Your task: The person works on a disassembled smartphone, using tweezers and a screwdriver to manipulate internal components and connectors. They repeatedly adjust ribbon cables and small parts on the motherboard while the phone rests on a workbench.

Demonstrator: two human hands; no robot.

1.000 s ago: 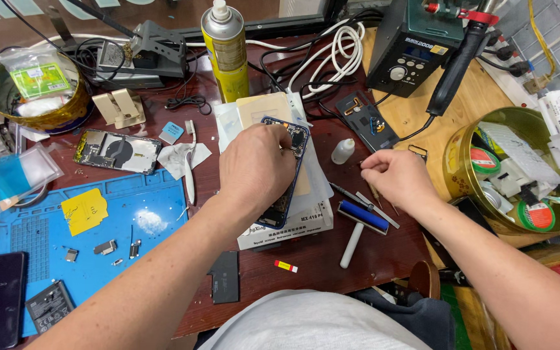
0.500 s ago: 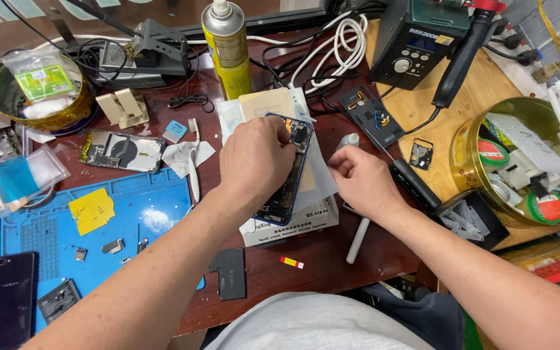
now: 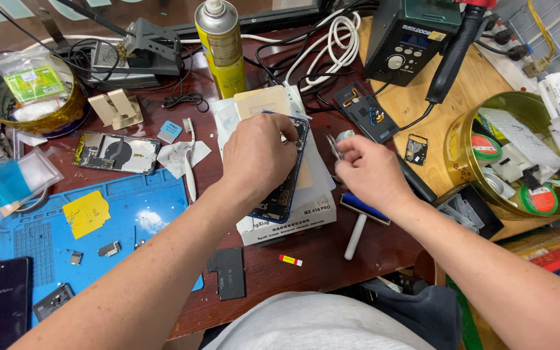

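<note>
My left hand presses down on an opened blue-framed phone that lies on a white box in the middle of the bench. My right hand hovers just right of the phone, fingers pinched on a pair of thin metal tweezers whose tips point toward the phone's upper edge. A small roller with a blue head and white handle lies under my right wrist.
A yellow spray can stands behind the phone. A soldering station and white cable sit at the back right, a gold tin of tape rolls at the right. On the left lie a blue work mat, another opened phone, and a dark phone.
My right hand has moved left from the tools beside the roller to the phone's edge, now holding tweezers. My left hand stays on the phone.
</note>
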